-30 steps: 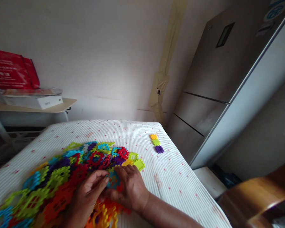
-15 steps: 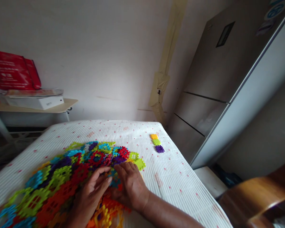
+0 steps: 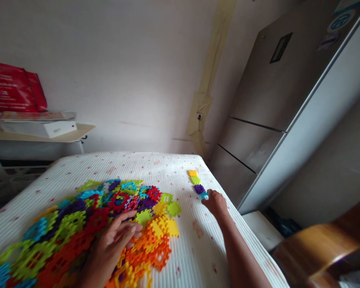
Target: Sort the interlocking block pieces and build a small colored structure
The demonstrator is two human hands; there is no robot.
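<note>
On my feed, yellow, lime-green and purple toothed plastic squares [image 3: 195,181] lay lined up, a light-blue fourth square [image 3: 204,196] just beside them between the parted fingers of my right hand [image 3: 217,203], grip unclear, my half-curled, apparently bare left hand [image 3: 115,236] above the remaining multicoloured plastic heap [image 3: 73,225]

1. Purple toothed plastic square [image 3: 199,189], lime-green square [image 3: 195,180], yellow square [image 3: 193,173]: lie flat in one row.
2. Light-blue plastic tile [image 3: 204,196] with window cutout: sits partly hidden at the row's near end.
3. Multicoloured toothed-tile heap [image 3: 97,219]: lies overlapping, left of the row.
</note>
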